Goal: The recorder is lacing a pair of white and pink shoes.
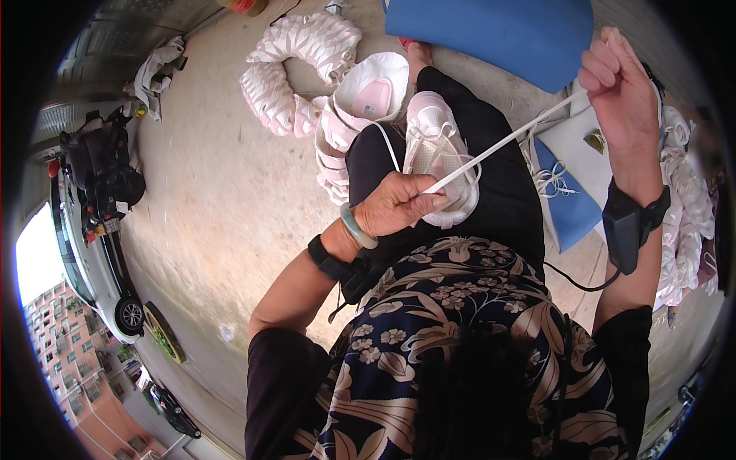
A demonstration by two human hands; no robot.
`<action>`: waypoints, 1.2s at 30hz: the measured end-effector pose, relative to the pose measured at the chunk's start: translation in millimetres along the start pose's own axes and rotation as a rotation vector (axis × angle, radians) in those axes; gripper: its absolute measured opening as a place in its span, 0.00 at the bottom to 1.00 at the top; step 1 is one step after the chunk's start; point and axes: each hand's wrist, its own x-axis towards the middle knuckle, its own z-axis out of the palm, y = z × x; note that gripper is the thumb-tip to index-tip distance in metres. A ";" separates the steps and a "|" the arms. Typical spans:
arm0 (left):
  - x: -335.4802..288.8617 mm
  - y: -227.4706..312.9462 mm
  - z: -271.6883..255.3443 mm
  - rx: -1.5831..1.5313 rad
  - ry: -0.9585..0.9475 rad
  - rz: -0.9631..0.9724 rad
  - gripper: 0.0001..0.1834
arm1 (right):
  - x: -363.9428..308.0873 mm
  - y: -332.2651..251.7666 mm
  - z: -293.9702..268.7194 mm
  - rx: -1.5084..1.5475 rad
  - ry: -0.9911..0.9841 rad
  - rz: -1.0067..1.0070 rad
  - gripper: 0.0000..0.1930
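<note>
**Two hands, one lace pulled taut over a shoe**

Two hands work a white lace (pixel 502 143) that runs in a straight, tight line from lower left to upper right. The left hand (pixel 395 203) rests on a white shoe (pixel 438 149) lying on the person's lap, its fingers curled shut and pinching the lace's lower end against the shoe's near edge. A pale green bangle (pixel 357 227) and a black wrist strap (pixel 331 261) sit on that arm. The right hand (pixel 619 92) is raised well apart from the shoe, its fingers closed around the lace's upper end. A black device (pixel 625 224) is strapped at that wrist, with a thin cable hanging from it.

The shoe lies sole down on the black trouser leg (pixel 502 192), toe pointing away from the person, with loose lace loops at its sides. Just beyond the knee, an open box (pixel 376 92) with a pink insole stands on the concrete floor (pixel 215 192), beside a curved stack of pink-and-white shoes (pixel 295 65). A blue sheet (pixel 498 31) lies past the right hand. More white shoes (pixel 686 199) are piled at the right edge. A scooter (pixel 100 169) stands far left.
</note>
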 end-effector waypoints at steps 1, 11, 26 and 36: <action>-1.1 -4.0 -2.0 0.004 0.004 0.005 0.11 | 0.6 0.3 -7.0 0.001 -0.006 0.004 0.05; -7.3 18.8 4.5 -0.190 -0.179 -0.168 0.11 | -10.8 17.2 -40.3 -0.146 0.254 0.042 0.10; -19.4 44.5 18.6 0.050 -0.331 0.161 0.12 | -20.2 62.2 -35.5 -0.492 0.196 0.162 0.02; -22.4 26.7 19.5 0.007 -0.380 0.048 0.11 | -12.2 184.2 13.1 -1.782 -0.449 -0.046 0.07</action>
